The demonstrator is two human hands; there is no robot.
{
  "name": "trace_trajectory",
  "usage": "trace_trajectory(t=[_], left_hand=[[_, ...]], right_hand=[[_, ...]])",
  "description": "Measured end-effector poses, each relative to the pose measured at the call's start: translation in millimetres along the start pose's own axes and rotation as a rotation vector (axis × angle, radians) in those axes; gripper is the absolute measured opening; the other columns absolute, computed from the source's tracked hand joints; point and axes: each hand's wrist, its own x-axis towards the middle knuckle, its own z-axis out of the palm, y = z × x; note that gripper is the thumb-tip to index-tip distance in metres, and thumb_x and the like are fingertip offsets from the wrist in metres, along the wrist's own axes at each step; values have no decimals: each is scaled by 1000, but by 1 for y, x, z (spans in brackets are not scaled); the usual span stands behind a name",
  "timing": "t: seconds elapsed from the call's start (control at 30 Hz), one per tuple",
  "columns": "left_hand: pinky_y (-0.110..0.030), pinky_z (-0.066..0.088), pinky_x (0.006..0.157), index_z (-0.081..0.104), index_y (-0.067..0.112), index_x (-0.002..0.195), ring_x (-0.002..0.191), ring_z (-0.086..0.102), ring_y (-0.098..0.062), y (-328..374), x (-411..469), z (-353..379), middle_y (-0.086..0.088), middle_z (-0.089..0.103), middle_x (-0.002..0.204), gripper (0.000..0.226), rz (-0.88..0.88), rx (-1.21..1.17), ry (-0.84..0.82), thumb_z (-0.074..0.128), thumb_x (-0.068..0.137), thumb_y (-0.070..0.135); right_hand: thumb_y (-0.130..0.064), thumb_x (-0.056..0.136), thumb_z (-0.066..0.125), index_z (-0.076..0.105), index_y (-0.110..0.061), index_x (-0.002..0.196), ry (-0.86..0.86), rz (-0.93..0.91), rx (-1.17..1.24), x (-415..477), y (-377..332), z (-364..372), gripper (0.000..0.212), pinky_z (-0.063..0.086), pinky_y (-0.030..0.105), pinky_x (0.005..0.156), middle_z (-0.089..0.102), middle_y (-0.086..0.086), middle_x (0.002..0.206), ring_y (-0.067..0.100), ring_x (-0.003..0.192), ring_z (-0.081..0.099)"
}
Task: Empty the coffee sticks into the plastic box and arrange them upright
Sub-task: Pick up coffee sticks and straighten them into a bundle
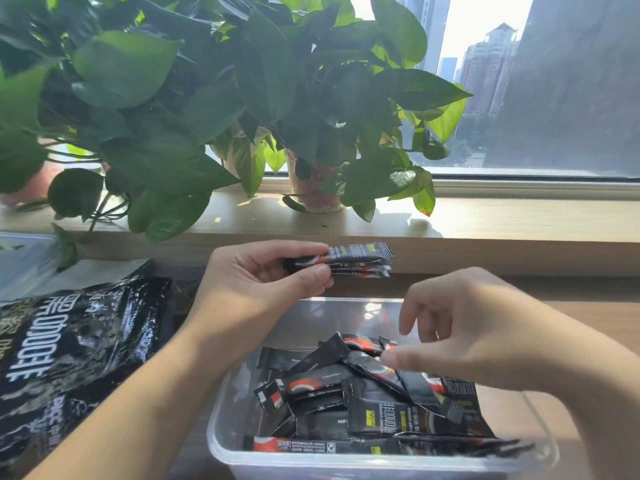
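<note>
A clear plastic box point(304, 463) stands on the wooden table point(588, 320) near its front edge, a little right of the middle. It holds a loose pile of coffee sticks point(377, 415), black sachets with red-and-white swirls, lying flat and crossed over one another, none upright. One sachet facing the camera carries a small yellow label, the words "INSTANT COFFEE" and the characters "黑咖啡". The left hand point(263, 271) is raised over the box's far side, thumb and fingers curled round one end of a small stack of sticks point(362, 259) held level; the same characters show on the top one. The right hand point(478, 327) hovers over the pile with fingers bent and thumb close to the tip of a stick; it is blurred, so whether it pinches anything cannot be told. At the table's left edge lies the large black coffee bag point(69, 358), printed sideways with big white "黑咖啡"; smaller lettering below is unreadable. Leafy potted plants point(207, 98) stand on the windowsill point(519, 216) beyond the far edge.
</note>
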Motion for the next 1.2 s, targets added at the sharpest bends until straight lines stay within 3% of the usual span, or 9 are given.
trace_trajectory(t=[0.1,0.23,0.33,0.43,0.53,0.6,0.73,0.9,1.2], left_hand=[[-29,62,74,81,11,87,73,76,-26,0,0,1,-13,78,83,22,-4,-2,0,78,66,4],[-27,62,72,80,10,88,73,76,-26,1,0,1,-13,78,84,24,-10,-2,0,77,66,4],[-29,62,72,80,10,88,72,76,-26,1,0,1,-14,78,83,24,-15,-11,8,77,65,4],[-26,62,70,79,9,88,71,76,-25,0,1,1,-13,78,81,23,-17,-2,4,77,65,4],[-25,61,71,78,8,87,72,76,-22,0,1,0,-12,78,81,22,-18,36,-16,78,66,4],[-20,59,68,78,8,88,72,75,-15,1,0,0,-9,79,81,21,-16,77,-39,78,68,2],[-23,60,70,79,12,86,72,75,-19,2,-2,0,-10,79,80,19,-25,60,-73,78,67,11],[-25,60,68,78,11,85,69,75,-22,1,-1,0,-12,77,78,17,-30,36,-80,78,69,12],[-44,62,81,69,12,95,78,75,-24,0,-3,-2,-11,75,84,24,-23,119,-140,78,73,10]], right_hand=[[-75,53,78,64,-37,88,-132,71,-182,1,-7,12,54,48,17,57,64,-15,82,-1,68,60],[-50,67,80,66,-38,90,-157,-14,-128,1,0,12,30,53,17,62,65,-29,87,-4,72,62],[-26,80,76,72,-33,84,-123,-108,-7,-1,5,1,9,47,11,59,70,-17,80,-3,63,62],[-21,86,75,75,-36,86,-99,-194,222,-2,8,-8,16,43,10,57,71,-12,79,0,58,61],[-20,86,76,78,-32,91,-20,-261,400,1,11,-7,13,53,31,64,74,-3,86,17,70,68],[-20,82,75,79,-28,90,94,-277,520,5,11,-5,12,53,31,65,76,0,82,19,71,69],[-5,84,73,81,-17,88,305,-161,789,13,12,-4,15,42,19,47,61,2,55,14,49,51],[-6,82,77,77,-8,90,333,19,942,21,6,4,8,41,17,42,65,8,59,14,50,51],[-13,74,83,71,-6,102,270,186,970,25,8,5,31,41,15,43,65,7,61,9,48,52]])
